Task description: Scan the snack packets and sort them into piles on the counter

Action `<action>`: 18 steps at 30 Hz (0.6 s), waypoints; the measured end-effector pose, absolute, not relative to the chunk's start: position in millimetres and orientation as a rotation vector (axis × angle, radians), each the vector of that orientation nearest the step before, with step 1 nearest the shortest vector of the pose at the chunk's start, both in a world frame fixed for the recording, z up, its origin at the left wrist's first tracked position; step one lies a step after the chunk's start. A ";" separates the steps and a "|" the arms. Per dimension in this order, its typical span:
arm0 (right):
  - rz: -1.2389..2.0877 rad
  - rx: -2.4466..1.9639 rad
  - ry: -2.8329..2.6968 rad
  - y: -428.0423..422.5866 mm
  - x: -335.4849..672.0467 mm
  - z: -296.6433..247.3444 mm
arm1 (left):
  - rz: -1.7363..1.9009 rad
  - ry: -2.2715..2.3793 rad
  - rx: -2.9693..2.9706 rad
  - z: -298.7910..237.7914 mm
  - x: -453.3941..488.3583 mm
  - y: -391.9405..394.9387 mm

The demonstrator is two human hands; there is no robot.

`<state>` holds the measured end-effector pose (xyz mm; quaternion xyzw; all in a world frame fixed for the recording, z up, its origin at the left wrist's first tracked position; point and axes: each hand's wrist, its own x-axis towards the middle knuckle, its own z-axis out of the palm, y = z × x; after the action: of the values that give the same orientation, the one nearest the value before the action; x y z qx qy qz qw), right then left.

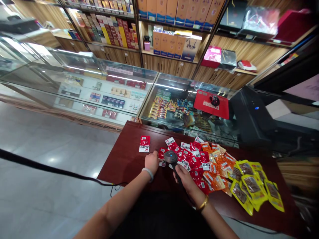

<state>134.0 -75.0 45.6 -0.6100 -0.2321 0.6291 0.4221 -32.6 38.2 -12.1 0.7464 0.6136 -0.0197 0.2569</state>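
Observation:
A black handheld barcode scanner (170, 156) is gripped in my right hand (183, 177), its head over the red snack packets. My left hand (152, 163) is closed, its fingertips at the edge of a red-and-white snack packet (162, 152) just left of the scanner head. Part of that packet is hidden by the scanner and fingers. One red packet (144, 143) lies apart to the left. Right of the scanner is a loose pile of red packets (195, 162), then orange packets (215, 176) and yellow snack bags (253, 183).
Everything lies on a dark red-brown table (119, 159). Behind it stands a glass display counter (157, 79) with small goods inside and a red mat (201, 101) holding a black mouse (214, 100). A dark monitor (251, 114) is at the right. A black cable (62, 172) crosses at left.

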 end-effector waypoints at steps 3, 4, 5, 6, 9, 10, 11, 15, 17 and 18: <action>1.608 -1.527 -0.638 -73.7 131.0 48.2 | 0.048 1.632 1.837 -14.0 -48.4 41.1; 1.623 -1.517 -0.658 -72.4 129.3 49.0 | 0.103 1.629 1.795 -13.7 -54.0 41.3; 1.635 -1.506 -0.677 -71.0 127.4 49.6 | 0.158 1.626 1.769 -13.0 -59.6 41.2; 1.647 -1.492 -0.694 -69.4 125.2 50.2 | 0.210 1.622 1.754 -11.8 -65.2 41.1; 1.691 -1.463 -0.723 -64.2 117.9 52.7 | 0.314 1.587 1.737 -7.2 -81.2 41.3; 1.707 -1.457 -0.730 -62.4 115.4 54.3 | 0.328 1.575 1.733 -5.8 -86.2 41.7; 1.719 -1.452 -0.737 -60.5 113.1 56.3 | 0.335 1.566 1.729 -4.5 -91.0 42.1; 1.736 -1.439 -0.771 -53.5 106.2 66.0 | 0.354 1.532 1.745 -1.2 -106.3 43.2; 1.746 -1.420 -0.782 -51.2 104.6 69.0 | 0.362 1.513 1.761 0.0 -110.6 43.0; 1.753 -1.405 -0.785 -50.7 104.2 69.4 | 0.363 1.507 1.765 0.4 -112.1 43.0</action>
<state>104.2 -50.7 69.4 -0.5480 -0.3064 0.6838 0.3718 -112.1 43.0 0.4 0.6932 0.5919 0.1425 0.3858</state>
